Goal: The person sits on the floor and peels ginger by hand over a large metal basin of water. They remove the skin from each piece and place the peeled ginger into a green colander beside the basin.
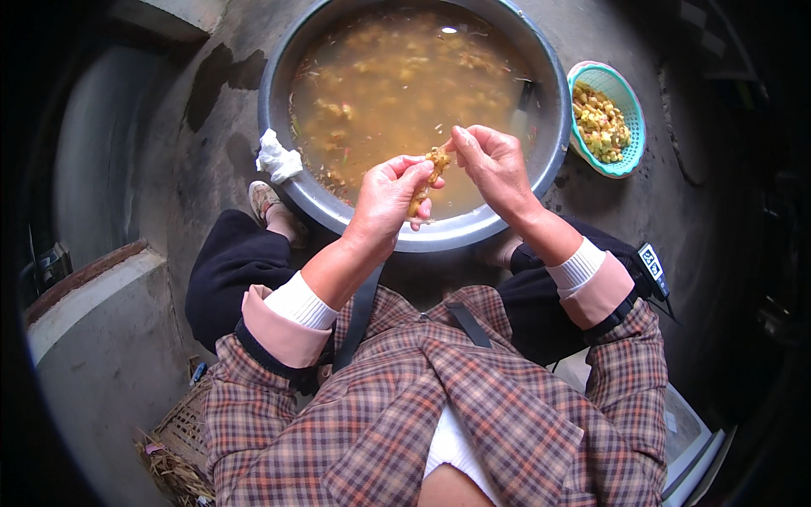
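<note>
My left hand [396, 193] holds a knobbly, yellow-brown rhizome [437, 163], perhaps ginger, gripped between thumb and fingers. At its upper end, the thumb and forefinger of my right hand [491, 158] pinch at the tip; whether a loose bit is between them is too small to tell. Both hands are above the near side of a wide metal basin [437, 236]. Cloudy brown water [405, 108] fills it, with many yellowish pieces and small scraps in it. A dark-and-pale object [521, 117], possibly a knife, lies partly under the water near the right wall.
A crumpled white tissue or cloth [279, 158] hangs over the basin's left rim. Right of the basin stands a turquoise plastic colander [633, 155] of knobbly pieces [599, 123]. A low concrete wall [108, 317] rises at left, with a woven basket [184, 421] beside it.
</note>
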A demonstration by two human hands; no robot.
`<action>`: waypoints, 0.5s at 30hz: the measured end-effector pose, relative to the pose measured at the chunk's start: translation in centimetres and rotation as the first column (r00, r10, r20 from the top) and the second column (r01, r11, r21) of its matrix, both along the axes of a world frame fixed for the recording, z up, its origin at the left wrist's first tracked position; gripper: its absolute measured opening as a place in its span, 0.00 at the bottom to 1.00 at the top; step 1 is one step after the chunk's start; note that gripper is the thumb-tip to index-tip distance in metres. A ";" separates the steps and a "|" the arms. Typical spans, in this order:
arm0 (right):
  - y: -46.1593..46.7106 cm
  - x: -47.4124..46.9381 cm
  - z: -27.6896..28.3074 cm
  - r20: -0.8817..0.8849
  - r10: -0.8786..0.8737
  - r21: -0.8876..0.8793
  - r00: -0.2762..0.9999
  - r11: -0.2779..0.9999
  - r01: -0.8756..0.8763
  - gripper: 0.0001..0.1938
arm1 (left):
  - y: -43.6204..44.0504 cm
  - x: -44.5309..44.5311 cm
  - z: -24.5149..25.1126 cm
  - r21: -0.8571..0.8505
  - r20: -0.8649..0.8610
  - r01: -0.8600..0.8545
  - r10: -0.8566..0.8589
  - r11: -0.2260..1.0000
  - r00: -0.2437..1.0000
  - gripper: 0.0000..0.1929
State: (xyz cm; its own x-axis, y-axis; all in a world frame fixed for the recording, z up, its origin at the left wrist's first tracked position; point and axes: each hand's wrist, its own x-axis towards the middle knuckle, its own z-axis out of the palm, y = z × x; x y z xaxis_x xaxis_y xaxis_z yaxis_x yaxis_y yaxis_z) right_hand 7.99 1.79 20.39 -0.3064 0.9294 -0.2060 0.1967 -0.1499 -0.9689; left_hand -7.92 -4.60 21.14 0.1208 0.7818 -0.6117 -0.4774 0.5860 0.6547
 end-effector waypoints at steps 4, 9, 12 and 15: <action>-0.4 -0.1 1.0 0.116 0.011 0.228 0.993 0.973 -0.037 0.10 | -0.1 -0.1 -0.7 0.070 -0.148 -0.032 0.042 0.997 0.988 0.10; -0.9 -0.1 1.6 0.074 0.046 0.190 0.996 0.980 -0.059 0.08 | 0.2 0.2 -0.9 0.206 -0.263 -0.013 0.068 0.979 0.962 0.10; -0.7 -0.2 1.6 0.020 0.020 0.272 1.000 0.962 -0.025 0.09 | 0.0 0.7 -0.6 0.178 -0.208 -0.006 0.043 0.984 0.977 0.10; -0.5 -0.1 1.5 -0.058 0.109 0.132 0.992 0.986 -0.101 0.10 | -0.2 1.0 -0.4 0.162 -0.145 0.030 -0.006 0.986 0.989 0.11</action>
State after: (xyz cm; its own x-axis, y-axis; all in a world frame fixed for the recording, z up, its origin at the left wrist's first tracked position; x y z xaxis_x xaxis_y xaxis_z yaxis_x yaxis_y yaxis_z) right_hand 7.85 1.30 21.86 -0.4126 0.9087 -0.0637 0.1408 -0.0055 -0.9900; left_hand -6.91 -4.82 20.76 0.0560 0.8710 -0.4881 -0.3620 0.4733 0.8031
